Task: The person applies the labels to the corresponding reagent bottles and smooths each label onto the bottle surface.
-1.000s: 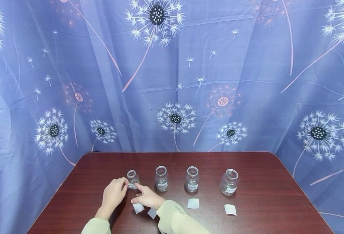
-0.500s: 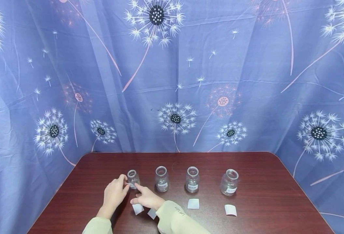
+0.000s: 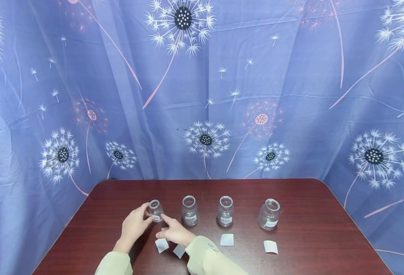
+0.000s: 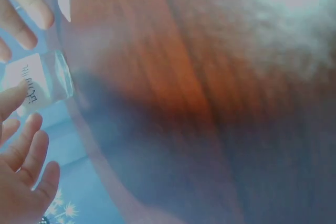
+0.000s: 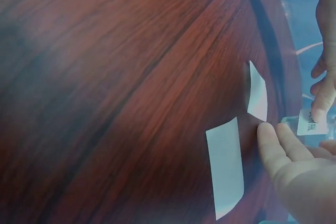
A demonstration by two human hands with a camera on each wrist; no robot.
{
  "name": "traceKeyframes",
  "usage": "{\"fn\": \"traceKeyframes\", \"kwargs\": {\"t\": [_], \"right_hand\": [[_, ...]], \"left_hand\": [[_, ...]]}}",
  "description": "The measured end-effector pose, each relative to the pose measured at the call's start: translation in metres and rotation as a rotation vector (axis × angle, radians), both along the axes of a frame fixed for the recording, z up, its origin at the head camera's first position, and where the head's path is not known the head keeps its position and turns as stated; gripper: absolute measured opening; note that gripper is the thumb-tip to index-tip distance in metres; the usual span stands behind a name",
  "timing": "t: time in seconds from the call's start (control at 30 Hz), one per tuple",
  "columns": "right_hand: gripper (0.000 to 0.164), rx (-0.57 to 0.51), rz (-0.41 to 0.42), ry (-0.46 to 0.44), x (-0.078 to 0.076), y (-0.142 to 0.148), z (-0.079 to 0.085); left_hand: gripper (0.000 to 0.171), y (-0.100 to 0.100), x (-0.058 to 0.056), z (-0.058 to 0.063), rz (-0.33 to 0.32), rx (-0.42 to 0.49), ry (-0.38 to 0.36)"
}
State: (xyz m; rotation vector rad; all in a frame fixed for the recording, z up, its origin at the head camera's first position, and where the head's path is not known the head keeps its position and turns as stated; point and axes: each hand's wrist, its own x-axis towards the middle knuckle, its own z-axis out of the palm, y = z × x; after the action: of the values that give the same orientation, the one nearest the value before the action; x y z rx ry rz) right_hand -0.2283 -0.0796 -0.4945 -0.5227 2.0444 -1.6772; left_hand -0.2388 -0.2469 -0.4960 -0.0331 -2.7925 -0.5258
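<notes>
The smallest glass jar (image 3: 155, 208) stands at the left end of a row, with a white printed label (image 4: 32, 80) across its front. My left hand (image 3: 133, 226) is at the jar's left side, its thumb pressing the label and its index finger up near the rim. From the right, my right hand (image 3: 177, 232) touches the jar's lower front with an outstretched index finger. In the left wrist view, the fingers of that right hand (image 4: 21, 11) are fairly straight. Two small white paper squares, one (image 3: 162, 245) and another (image 3: 179, 251), lie below the right hand.
Three more labelled jars continue the row: one (image 3: 189, 210), a second (image 3: 226, 210) and a wider one (image 3: 269, 214) at the right. White squares lie before the third jar (image 3: 227, 239) and the wide jar (image 3: 270, 246). A blue dandelion-print curtain (image 3: 209, 95) surrounds the brown table (image 3: 308, 214).
My left index finger has moved up toward the rim and the thumb onto the label. The label's left end, earlier at the left fingertips, now lies against the glass. My right hand has barely shifted.
</notes>
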Motion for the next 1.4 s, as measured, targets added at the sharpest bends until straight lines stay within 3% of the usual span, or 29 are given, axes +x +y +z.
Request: {"fn": "traceKeyframes", "kwargs": {"t": [0.3,0.47,0.7,0.97,1.23,1.4], "right_hand": [[0.066,-0.025,-0.022,0.038,-0.003,0.005,-0.002],[0.065,-0.005,-0.021,0.082,-0.002,0.005,0.0],[0.062,-0.051,-0.026,0.075,-0.001,0.005,0.0],[0.063,-0.022,-0.062,0.113,-0.001,0.004,-0.002],[0.028,0.071,-0.161,0.255,0.0,0.003,-0.005],[0.023,0.079,-0.174,0.28,0.002,0.003,-0.004]], "left_hand": [[0.064,-0.004,-0.009,0.0,-0.077,0.179,-0.104],[0.061,-0.006,-0.01,-0.002,-0.095,0.25,-0.136],[0.059,-0.006,-0.003,-0.003,-0.074,0.25,-0.168],[0.059,-0.005,0.01,0.0,-0.073,0.201,-0.172],[0.062,-0.007,0.014,-0.005,-0.107,0.228,-0.182],[0.059,-0.012,0.013,-0.011,-0.109,0.309,-0.196]]}}
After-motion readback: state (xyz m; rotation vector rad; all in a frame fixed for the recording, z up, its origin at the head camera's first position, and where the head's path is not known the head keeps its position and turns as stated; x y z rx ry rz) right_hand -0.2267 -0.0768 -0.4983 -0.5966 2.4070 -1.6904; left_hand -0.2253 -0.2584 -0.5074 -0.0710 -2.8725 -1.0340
